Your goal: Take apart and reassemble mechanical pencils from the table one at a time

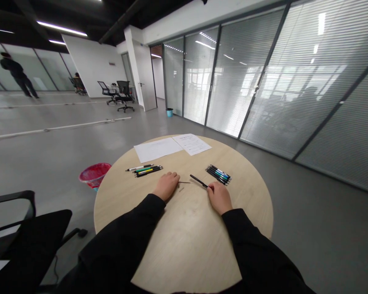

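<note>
My right hand (220, 197) is closed around one end of a black pen (198, 180), which points up and left over the round table. My left hand (167, 185) has its fingers curled together at the end of a thin dark rod (185, 182), which looks like a pen refill. The rod's other end points towards the pen. A small thin piece (181, 189) lies on the wood just below the rod, too small to name. Beyond my left hand is a group of pens (147, 169); beside my right hand lies a second bunch of pens (218, 173).
Two paper sheets (159, 149) lie at the far side of the round table (184, 245). A red basin (95, 173) stands left of it, and a black chair (27, 241) is at the near left. Far off, a person (16, 73) stands by a glass wall.
</note>
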`<state>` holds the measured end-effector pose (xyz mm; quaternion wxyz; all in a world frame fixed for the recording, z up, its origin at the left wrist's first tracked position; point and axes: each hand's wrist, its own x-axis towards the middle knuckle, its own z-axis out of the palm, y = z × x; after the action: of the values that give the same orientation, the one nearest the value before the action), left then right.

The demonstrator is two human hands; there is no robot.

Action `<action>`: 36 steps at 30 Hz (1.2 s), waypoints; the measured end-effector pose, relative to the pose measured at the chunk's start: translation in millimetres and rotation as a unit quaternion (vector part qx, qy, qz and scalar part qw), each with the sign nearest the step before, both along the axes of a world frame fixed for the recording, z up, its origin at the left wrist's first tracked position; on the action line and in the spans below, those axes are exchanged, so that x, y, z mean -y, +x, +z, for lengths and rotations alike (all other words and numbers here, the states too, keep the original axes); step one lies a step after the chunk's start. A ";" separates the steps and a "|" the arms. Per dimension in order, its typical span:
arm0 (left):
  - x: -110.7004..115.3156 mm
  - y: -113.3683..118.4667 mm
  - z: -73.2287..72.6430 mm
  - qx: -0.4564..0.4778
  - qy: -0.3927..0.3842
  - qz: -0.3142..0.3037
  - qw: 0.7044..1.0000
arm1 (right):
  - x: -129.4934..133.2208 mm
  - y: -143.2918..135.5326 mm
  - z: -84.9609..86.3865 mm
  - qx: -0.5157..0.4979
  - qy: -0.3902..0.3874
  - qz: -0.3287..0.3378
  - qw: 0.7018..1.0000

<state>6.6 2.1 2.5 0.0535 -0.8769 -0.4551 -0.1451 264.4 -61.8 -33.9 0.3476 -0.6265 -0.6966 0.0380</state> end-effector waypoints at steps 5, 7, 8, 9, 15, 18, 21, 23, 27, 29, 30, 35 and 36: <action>-1.1 0.8 1.1 -0.054 0.008 -0.004 0.998 | -2.6 5.3 -4.2 -0.075 -0.007 -0.021 0.997; -2.1 0.5 0.8 -0.063 0.012 0.003 0.998 | -2.9 6.7 -4.6 -0.103 -0.004 -0.018 0.995; -2.6 0.1 0.6 -0.064 0.012 0.002 0.998 | -2.8 7.0 -4.5 -0.114 -0.003 -0.016 0.993; -3.1 -0.4 0.6 -0.066 0.011 0.000 0.998 | -2.7 7.2 -4.2 -0.124 -0.003 -0.013 0.992; -2.8 1.6 2.6 -0.105 0.015 -0.008 0.994 | -1.4 5.9 -1.3 -0.161 -0.010 -0.011 0.987; -3.2 6.5 3.3 -0.140 0.027 -0.015 0.990 | -1.2 6.0 -1.1 -0.162 -0.012 -0.009 0.987; -5.1 9.9 2.8 -0.151 0.033 -0.007 0.988 | -1.3 6.6 -1.8 -0.168 -0.011 -0.011 0.986; -6.0 10.2 2.1 -0.148 0.032 0.010 0.988 | -1.4 6.9 -2.3 -0.171 -0.011 -0.011 0.985; -5.5 6.6 1.5 -0.118 0.034 0.044 0.991 | -1.5 6.8 -2.6 -0.181 -0.009 -0.008 0.983; -4.3 3.8 2.4 -0.100 0.035 0.051 0.993 | -1.8 6.7 -2.3 -0.189 -0.007 -0.004 0.982; -3.7 2.5 3.3 -0.092 0.033 0.052 0.994 | -2.1 6.6 -2.2 -0.191 -0.004 -0.002 0.981; -0.7 -1.0 10.0 -0.049 0.024 0.066 0.996 | -5.9 6.2 -2.2 -0.188 0.013 0.008 0.982; -0.4 -1.1 11.0 -0.044 0.024 0.068 0.996 | -7.0 6.2 -2.5 -0.191 0.017 0.009 0.981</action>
<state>5.5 2.5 13.6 0.1040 -0.8480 -0.5071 -0.1135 270.6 -54.8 -36.5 0.4846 -0.5951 -0.6236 0.1487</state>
